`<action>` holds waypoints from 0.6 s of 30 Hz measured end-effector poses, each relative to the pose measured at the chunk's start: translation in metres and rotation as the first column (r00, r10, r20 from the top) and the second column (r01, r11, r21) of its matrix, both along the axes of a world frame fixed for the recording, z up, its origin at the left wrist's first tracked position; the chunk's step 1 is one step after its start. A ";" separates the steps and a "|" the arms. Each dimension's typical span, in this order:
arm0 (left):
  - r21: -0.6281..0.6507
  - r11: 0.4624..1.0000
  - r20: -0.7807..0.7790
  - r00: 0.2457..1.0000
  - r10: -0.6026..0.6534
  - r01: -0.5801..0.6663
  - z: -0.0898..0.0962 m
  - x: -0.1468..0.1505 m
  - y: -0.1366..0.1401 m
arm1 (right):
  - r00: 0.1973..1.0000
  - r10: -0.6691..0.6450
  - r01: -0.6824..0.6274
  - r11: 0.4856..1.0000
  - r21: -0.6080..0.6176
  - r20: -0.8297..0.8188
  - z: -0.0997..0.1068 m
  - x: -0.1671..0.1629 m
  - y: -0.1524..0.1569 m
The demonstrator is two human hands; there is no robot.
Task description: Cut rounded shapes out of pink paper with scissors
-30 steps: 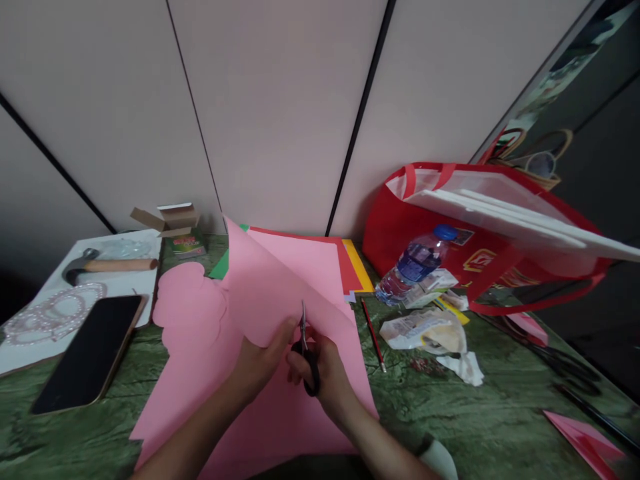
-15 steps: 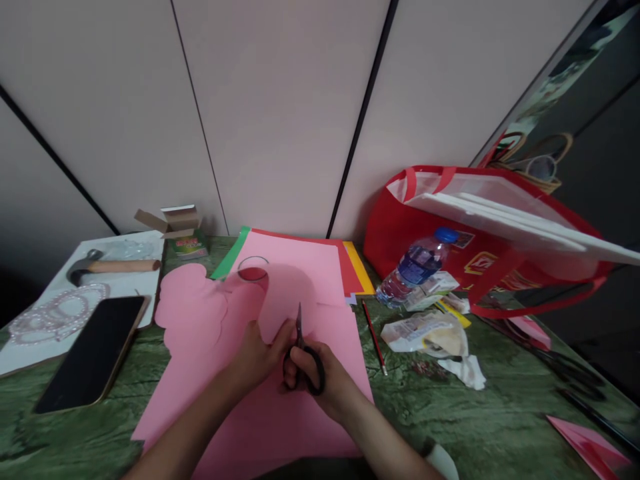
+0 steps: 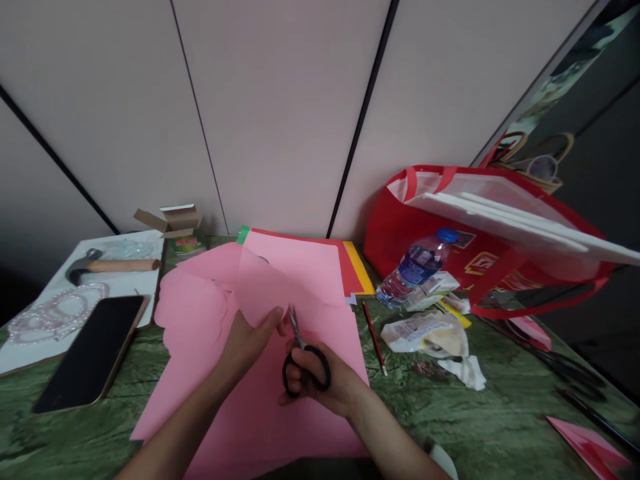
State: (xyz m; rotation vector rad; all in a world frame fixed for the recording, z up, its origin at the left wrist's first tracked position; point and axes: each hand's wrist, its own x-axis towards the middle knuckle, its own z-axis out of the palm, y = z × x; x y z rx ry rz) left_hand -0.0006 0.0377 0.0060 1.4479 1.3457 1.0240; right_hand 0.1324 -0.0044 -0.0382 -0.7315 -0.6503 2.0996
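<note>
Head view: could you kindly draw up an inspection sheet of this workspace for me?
Surface: green-patterned table, its middle covered by pink paper.
Work things: scissors and a partly raised pink sheet; blade contact unclear.
Clutter: phone, hammer, beads, pencil, bottle, torn packaging.
Grip: left hand holds the pink sheet, fingers partly hidden; right hand holds the scissors.
Cables: nothing seen.
Surroundings: panelled wall behind; red bag with white boards on the right.

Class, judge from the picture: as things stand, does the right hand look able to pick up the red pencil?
Probably not yet: the right hand holds the scissors, which would likely need setting down. Otherwise the way looks free: the red pencil lies uncovered to the hand's right.
</note>
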 end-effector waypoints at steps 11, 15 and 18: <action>-0.030 0.984 0.024 0.984 -0.176 0.177 0.000 -0.003 -0.006 | 0.978 -0.160 0.120 0.956 0.268 0.131 -0.003 -0.003 -0.001; -0.004 0.993 0.038 0.992 -0.122 0.122 -0.006 -0.001 -0.008 | 0.969 -0.228 0.185 0.926 0.329 0.096 -0.005 -0.005 0.000; 0.020 0.997 0.072 0.995 0.070 -0.072 -0.010 0.001 -0.010 | 0.934 -0.324 0.237 0.877 0.417 0.151 -0.007 -0.007 0.001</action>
